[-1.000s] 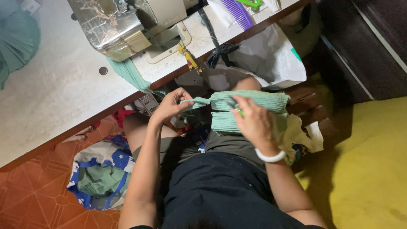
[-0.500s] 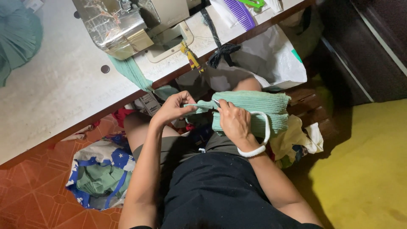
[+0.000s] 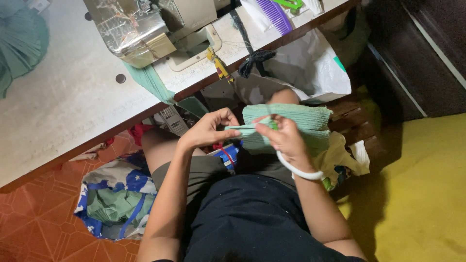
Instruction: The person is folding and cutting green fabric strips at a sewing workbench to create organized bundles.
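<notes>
Both hands have drawn closer together over the lap, the left hand (image 3: 209,130) pinching the end of the folded green cloth (image 3: 296,123) while the right hand (image 3: 286,137), now rotated knuckles-up, pinches its near edge below the worktop (image 3: 63,106).

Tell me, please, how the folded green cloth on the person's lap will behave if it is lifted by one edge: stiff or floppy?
Probably floppy: the folded green cloth bends over the knee. It looks light, since the left hand and the right hand pinch a thin strip of it with fingertips only. Its ribbed surface suggests it would not slip easily.
</notes>
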